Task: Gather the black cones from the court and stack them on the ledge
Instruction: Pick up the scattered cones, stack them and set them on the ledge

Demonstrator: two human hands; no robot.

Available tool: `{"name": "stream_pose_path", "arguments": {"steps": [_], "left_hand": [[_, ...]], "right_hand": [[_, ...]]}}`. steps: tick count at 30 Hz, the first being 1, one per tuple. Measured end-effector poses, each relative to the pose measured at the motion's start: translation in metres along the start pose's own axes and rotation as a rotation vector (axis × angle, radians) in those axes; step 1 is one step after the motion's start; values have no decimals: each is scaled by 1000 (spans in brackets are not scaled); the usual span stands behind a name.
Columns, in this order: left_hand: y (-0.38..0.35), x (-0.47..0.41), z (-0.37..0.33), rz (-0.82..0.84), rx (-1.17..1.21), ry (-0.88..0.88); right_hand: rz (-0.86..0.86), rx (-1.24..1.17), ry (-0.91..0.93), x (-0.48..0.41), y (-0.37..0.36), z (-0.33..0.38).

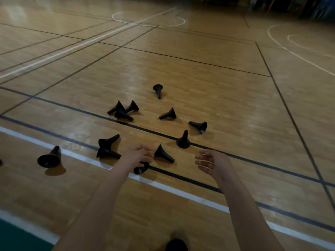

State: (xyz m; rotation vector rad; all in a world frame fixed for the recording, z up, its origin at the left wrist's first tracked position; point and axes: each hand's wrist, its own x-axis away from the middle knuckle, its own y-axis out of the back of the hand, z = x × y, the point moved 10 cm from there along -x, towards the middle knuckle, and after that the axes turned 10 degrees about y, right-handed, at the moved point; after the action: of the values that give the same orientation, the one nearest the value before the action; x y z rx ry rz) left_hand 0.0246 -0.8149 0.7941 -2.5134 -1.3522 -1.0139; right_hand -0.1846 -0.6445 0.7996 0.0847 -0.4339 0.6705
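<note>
Several black cones lie scattered on the wooden court floor (235, 109). One cone (183, 140) stands upright on a dark line; the others lie tipped, among them a cluster (121, 111), a pair (107, 147) and a single one at the far left (49, 157). My left hand (138, 154) curls down over the narrow top of a black cone (141, 169), whose base shows just beneath the fingers. Another tipped cone (164, 153) lies right beside that hand. My right hand (212, 161) hovers with fingers spread and nothing in it. No ledge is in view.
White and dark court lines cross the floor under my arms. A green strip (16, 238) borders the court at the bottom left. The toe of a dark shoe (176, 245) shows at the bottom edge. Dark clutter (308, 6) lines the far right wall.
</note>
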Motion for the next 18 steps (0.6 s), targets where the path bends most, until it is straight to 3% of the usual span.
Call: {"name": "stream_pose_path", "arguments": {"steps": [18], "left_hand": [[33, -132, -47, -210, 109, 164]], "right_hand": [[222, 158, -117, -183, -88, 35]]}}
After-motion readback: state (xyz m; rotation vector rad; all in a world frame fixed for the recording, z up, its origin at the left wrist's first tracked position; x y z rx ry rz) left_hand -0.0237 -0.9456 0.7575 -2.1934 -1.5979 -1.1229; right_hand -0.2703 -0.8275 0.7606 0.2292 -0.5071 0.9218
